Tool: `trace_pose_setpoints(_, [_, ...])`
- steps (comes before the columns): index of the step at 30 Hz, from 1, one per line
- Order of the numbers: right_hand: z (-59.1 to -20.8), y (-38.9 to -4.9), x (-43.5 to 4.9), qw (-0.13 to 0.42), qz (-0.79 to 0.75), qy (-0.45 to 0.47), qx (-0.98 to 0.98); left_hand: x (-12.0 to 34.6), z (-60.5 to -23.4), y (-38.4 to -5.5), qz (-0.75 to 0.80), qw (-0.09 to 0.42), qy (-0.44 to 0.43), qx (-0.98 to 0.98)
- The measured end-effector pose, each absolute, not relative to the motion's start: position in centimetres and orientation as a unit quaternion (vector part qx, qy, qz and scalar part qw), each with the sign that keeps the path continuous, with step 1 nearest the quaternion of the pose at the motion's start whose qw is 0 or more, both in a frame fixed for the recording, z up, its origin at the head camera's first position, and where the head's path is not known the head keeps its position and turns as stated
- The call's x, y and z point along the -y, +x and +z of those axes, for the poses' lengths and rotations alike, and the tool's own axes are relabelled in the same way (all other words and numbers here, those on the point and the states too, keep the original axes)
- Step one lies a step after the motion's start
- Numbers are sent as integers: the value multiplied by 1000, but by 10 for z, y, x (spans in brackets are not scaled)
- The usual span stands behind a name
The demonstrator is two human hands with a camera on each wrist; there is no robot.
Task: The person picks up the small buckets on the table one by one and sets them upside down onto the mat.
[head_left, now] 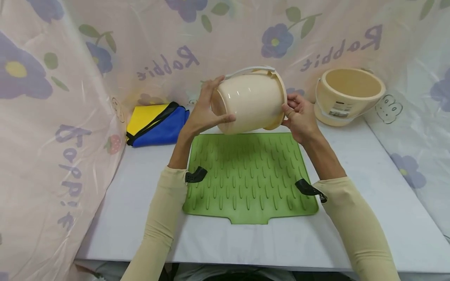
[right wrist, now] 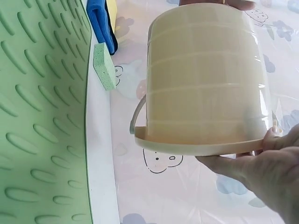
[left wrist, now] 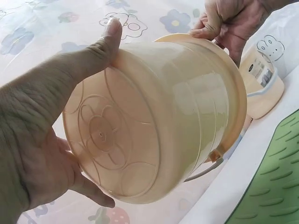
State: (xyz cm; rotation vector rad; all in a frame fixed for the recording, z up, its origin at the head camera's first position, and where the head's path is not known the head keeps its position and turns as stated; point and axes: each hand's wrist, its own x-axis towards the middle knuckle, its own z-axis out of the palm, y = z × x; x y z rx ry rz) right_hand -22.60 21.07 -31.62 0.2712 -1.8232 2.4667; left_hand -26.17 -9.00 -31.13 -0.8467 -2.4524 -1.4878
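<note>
While a flowered curtain hangs round the white table, a green mat lies flat on it. Above the mat's far edge, a cream bucket is held in the air, tipped on its side. Another bucket stands upright at the far right; a folded cloth, yellow and blue, lies far left. The left hand grips the base, thumb and fingers spread; the right hand pinches the rim. Near the cloth sits a green sponge.
</note>
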Motion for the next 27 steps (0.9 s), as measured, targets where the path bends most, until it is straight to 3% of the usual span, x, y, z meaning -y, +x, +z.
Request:
trace_pose_setpoints(11, [-315,-223,-213,19,802,80,592,80,-312,-260,-488,84,-332,803])
trace_pose_setpoints(27, [-311,-221,-211,5,821,91,564,74,-300,-250,-433,176,-336,818])
